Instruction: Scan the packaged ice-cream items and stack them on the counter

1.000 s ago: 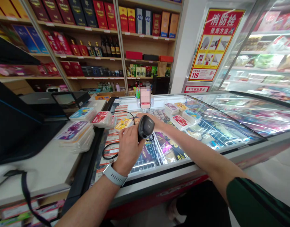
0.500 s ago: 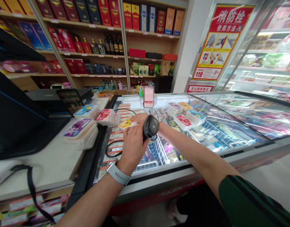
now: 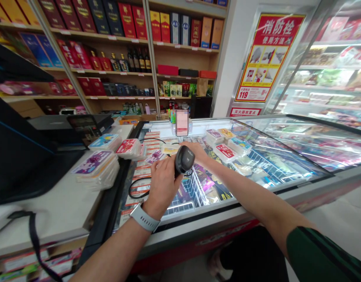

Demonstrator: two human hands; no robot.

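My left hand [image 3: 164,180], with a pale watch strap on the wrist, is wrapped round a black handheld barcode scanner [image 3: 184,159] above the glass freezer lid [image 3: 156,196]. Just beyond the scanner, my right hand [image 3: 195,150] grips a flat white-and-yellow plastic pack [image 3: 170,149]; the scanner hides part of its fingers. A purple-labelled pack [image 3: 155,156] lies on the lid to the left of the held pack. Close by are a red-labelled stack [image 3: 129,147], a blue-labelled pack [image 3: 105,141] and a purple-topped stack [image 3: 95,166] on the counter side.
More packs [image 3: 227,143] lie on the lid to the right. A phone [image 3: 182,122] stands upright at the back. The scanner's black cable [image 3: 130,188] loops over price labels. A black monitor stand [image 3: 21,156] takes up the left counter [image 3: 71,211].
My right hand has drawn the yellow pack to the right, uncovering the purple-labelled pack. My left hand still holds the scanner in nearly the same place. The view has shifted slightly.
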